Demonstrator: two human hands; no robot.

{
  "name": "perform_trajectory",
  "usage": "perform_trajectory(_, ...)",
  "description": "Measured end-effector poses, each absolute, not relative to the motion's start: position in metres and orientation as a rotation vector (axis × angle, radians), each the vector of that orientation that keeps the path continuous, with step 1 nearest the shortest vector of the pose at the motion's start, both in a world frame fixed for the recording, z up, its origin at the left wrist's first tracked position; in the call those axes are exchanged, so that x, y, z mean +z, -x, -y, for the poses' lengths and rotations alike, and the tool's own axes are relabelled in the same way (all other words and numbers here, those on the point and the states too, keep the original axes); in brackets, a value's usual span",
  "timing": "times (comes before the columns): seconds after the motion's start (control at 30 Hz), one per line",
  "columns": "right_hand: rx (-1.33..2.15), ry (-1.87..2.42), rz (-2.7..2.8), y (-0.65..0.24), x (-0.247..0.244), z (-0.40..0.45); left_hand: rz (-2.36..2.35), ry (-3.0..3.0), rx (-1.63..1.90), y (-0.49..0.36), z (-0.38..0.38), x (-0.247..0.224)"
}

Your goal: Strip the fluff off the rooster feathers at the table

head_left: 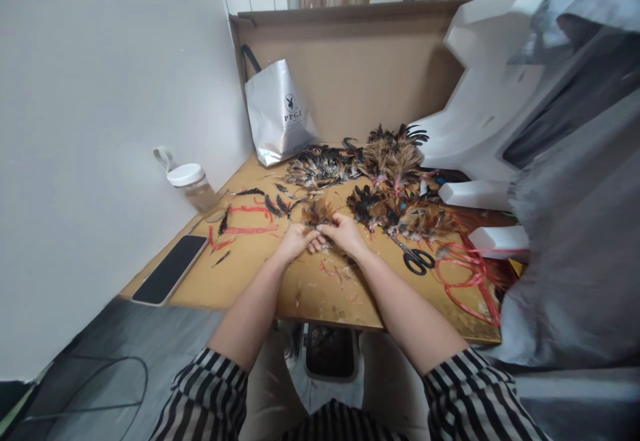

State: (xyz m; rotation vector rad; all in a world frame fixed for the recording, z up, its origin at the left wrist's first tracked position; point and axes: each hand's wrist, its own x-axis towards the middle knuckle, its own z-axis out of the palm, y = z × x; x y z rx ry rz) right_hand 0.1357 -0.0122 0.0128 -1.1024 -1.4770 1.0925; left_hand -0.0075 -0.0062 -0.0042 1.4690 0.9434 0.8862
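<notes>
A small bunch of brown feathers point(317, 212) stands up from between my two hands near the middle of the table. My left hand point(299, 240) has its fingers closed at the base of the bunch. My right hand point(343, 233) pinches the same base, its fingertips meeting those of my left hand. Behind them lie a heap of dark and white feathers point(323, 166) and a tied brown pile point(393, 158). More feather bundles point(407, 214) rest to the right, beside black-handled scissors point(419, 261).
Red ribbon strips point(250, 230) and loose dark feathers lie left of my hands. A phone point(171, 269), a lidded jar point(195, 188) and a silver bag point(280, 111) stand or lie farther left. Tangled red ribbon point(473, 281) covers the right edge. Cardboard point(350, 74) rises behind.
</notes>
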Motion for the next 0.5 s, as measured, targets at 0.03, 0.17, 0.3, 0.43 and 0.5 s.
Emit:
perform_trajectory(0.03,1.095,1.1,1.54,-0.1367,0.0149,0.0137,-0.954,-1.5,0.876,0.0069,0.0062,-0.0039)
perform_trajectory(0.17,1.071,1.095,1.7,-0.1386,0.0197,0.018,-0.987,-1.555,0.876,0.0037,0.0072,-0.0032)
perform_trajectory(0.3,1.049,1.078,1.704,-0.1369,0.0173,0.0179,-0.983,-1.577,0.859,0.0032,0.0079,-0.0038)
perform_trajectory(0.43,1.025,1.092,1.701,-0.1344,0.0127,0.0174,-0.969,-1.59,0.835,0.0051,0.0065,-0.0075)
perform_trajectory(0.5,1.02,1.08,1.7,-0.1336,0.0101,0.0171,-0.961,-1.608,0.824,0.0056,0.0058,-0.0095)
